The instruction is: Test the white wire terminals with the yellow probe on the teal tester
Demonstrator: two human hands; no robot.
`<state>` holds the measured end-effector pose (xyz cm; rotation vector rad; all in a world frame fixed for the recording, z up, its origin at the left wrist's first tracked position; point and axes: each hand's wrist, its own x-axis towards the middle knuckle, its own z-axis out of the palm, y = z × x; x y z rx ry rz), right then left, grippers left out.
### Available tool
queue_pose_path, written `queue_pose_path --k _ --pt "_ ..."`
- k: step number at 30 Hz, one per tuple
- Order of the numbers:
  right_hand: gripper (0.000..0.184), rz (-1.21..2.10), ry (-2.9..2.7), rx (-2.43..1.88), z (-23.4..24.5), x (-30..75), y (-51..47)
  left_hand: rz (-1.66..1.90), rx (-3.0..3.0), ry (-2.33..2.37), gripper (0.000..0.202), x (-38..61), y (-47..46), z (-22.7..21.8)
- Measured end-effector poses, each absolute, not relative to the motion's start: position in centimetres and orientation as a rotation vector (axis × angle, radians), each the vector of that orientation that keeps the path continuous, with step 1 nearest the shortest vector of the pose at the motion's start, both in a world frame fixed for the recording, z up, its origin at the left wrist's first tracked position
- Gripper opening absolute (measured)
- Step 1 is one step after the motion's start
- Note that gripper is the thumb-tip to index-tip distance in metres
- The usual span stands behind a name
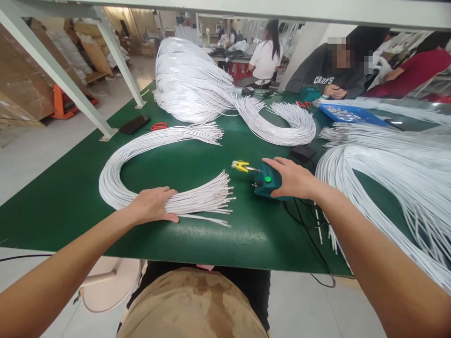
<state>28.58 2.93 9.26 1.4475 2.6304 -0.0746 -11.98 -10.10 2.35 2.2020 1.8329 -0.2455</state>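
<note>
My left hand (pixel 153 205) lies on a curved bundle of white wires (pixel 116 164), fingers curled over the strands near their stripped ends (pixel 221 192). My right hand (pixel 294 178) rests on a small teal box (pixel 267 180) with a green button (pixel 268 179), fingers wrapped over its right side. A yellow clip (pixel 241 165) on a metal rod sticks out from the box toward the left. A black cable (pixel 310 230) runs from the box over the table's near edge.
Large heaps of white wires lie at the back (pixel 190 84) and along the right (pixel 387 188). A black phone (pixel 134 124) and red scissors (pixel 159 126) sit far left. A blue tray (pixel 348 114) stands before seated people at the far side. The green table (pixel 70 197) has a slanted frame leg (pixel 52 70).
</note>
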Motion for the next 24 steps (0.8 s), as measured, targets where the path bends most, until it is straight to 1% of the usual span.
queue_pose_path --k 6,9,12,15,19,21,24 --pt "0.101 -0.002 2.761 1.271 10.0 28.9 -2.3 -0.122 2.292 1.820 0.069 -6.1 -3.5 2.1" --pt "0.098 -0.014 2.799 1.167 9.4 27.8 -3.6 -0.060 2.357 1.777 0.063 -3.5 -0.5 2.0" --pt "0.096 -0.021 2.823 1.087 8.2 27.0 -3.6 -0.038 2.370 1.753 0.063 -2.3 1.4 1.8" --pt "0.096 0.002 2.802 1.095 7.2 26.5 -3.0 -0.025 2.341 1.675 0.068 -2.7 1.9 1.9" --pt "0.096 -0.004 2.797 1.093 7.0 26.1 -2.1 -0.053 2.295 1.571 0.088 -5.7 0.0 2.6" --pt "0.094 -0.024 2.810 1.074 7.1 26.0 -1.6 -0.096 2.262 1.658 0.097 -8.1 -1.8 2.6" --pt "0.092 -0.077 2.805 1.056 7.4 26.1 -1.0 -0.089 2.273 1.823 0.099 -12.5 -4.6 1.9"
